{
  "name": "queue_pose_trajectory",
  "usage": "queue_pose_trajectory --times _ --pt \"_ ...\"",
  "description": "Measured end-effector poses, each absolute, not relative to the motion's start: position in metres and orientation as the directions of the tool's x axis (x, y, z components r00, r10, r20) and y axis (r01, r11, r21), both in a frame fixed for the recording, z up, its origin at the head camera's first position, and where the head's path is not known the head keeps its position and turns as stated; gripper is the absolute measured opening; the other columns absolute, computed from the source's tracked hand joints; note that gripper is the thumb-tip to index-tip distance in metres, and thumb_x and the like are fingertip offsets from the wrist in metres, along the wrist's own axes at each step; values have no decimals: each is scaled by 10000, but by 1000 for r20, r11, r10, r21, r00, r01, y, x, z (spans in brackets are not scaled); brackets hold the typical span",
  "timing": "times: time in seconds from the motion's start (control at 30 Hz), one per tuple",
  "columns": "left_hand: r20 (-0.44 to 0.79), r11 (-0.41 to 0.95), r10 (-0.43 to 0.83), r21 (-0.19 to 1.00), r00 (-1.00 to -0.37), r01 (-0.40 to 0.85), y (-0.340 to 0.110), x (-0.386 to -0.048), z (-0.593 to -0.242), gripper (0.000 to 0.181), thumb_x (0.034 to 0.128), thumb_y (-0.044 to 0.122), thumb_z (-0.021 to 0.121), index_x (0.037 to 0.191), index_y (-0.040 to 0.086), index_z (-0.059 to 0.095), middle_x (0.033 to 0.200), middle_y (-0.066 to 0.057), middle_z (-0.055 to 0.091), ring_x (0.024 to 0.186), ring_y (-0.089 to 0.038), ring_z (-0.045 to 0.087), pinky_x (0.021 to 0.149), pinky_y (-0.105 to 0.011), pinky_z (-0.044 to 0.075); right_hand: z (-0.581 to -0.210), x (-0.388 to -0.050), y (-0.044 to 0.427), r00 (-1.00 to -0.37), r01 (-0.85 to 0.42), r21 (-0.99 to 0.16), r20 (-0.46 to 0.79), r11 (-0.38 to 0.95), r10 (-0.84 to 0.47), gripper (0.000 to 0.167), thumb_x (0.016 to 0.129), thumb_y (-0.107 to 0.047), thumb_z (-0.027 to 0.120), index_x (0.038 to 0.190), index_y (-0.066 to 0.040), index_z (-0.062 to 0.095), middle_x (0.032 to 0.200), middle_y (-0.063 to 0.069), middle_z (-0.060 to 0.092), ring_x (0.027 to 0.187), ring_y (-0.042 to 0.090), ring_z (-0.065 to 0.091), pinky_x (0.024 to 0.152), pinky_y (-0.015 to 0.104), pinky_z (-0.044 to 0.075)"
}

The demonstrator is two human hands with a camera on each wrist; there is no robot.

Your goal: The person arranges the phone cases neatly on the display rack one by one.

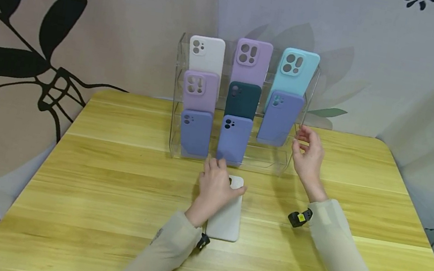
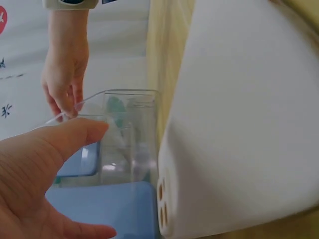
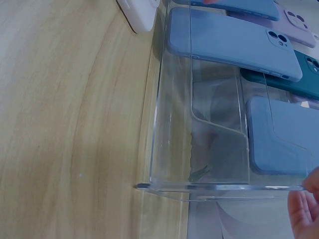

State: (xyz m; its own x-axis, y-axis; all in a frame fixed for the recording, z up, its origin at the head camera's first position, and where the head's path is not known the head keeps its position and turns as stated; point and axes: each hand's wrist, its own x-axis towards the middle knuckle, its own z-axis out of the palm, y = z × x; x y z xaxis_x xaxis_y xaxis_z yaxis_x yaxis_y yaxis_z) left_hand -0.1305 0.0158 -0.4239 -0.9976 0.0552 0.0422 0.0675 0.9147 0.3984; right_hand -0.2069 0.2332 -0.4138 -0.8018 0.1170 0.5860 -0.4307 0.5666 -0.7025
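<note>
A clear stepped display rack (image 1: pixel 265 155) holds several phone cases in rows. My right hand (image 1: pixel 309 157) pinches the rack's right side edge, with the thumb and fingers (image 3: pixel 300 211) on either side of it in the right wrist view. My left hand (image 1: pixel 214 186) is above the table with thumb and fingers spread, holding nothing. Its fingertips are close to the lower blue phone case (image 1: pixel 234 138) in the front row. Partly under this hand, a white phone case (image 1: pixel 225 222) lies on the table, its camera end toward the rack and partly hidden.
Upper tiers carry a white case (image 1: pixel 207 58), purple cases (image 1: pixel 251 72), a dark green case (image 1: pixel 242 101), a turquoise case (image 1: pixel 293 82) and a blue case (image 1: pixel 280 122). Another blue case (image 1: pixel 194 136) stands front left. The wooden table (image 1: pixel 102 212) meets a wall (image 1: pixel 141 24) behind.
</note>
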Motion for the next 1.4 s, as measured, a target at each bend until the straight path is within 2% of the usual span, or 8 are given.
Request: queue_pose_trajectory --times 0.27,0.47,0.7,1.1,1.4 --pt "-43 908 62 418 -997 38 17 -128 -431 870 604 581 803 1131 -36 488 1061 -212 490 927 -336 502 657 -413 512 -415 -207 233 -798 -436 -697 592 570 113 306 853 113 552 1157 137 531 1030 259 573 922 361 579 704 27 392" --pt "-101 921 72 389 -992 28 21 -127 -435 945 597 575 808 1205 -66 470 1085 -234 477 961 -352 502 668 -413 521 -416 -208 234 -799 -436 -702 590 563 118 301 851 119 548 1150 142 530 1026 257 573 920 363 577 704 28 393" --pt "-129 928 64 372 -990 11 26 -127 -439 863 624 546 803 1153 -56 481 1075 -216 445 932 -322 483 612 -378 508 -415 -208 234 -802 -432 -704 586 563 117 312 853 112 559 1164 132 529 1039 259 569 930 355 578 713 32 403" --pt "-215 960 74 279 -974 11 30 -131 -443 905 636 556 787 1236 -41 465 1096 -207 421 974 -326 455 592 -340 498 -415 -208 235 -805 -434 -711 582 553 117 312 859 111 555 1170 119 533 1045 259 569 935 358 577 715 34 405" --pt "-217 964 89 263 -972 30 32 -129 -443 857 575 566 818 1152 17 501 1077 -191 420 932 -318 450 535 -325 473 -413 -207 233 -806 -428 -703 581 568 111 319 853 109 559 1170 129 524 1045 267 566 932 359 579 709 29 404"
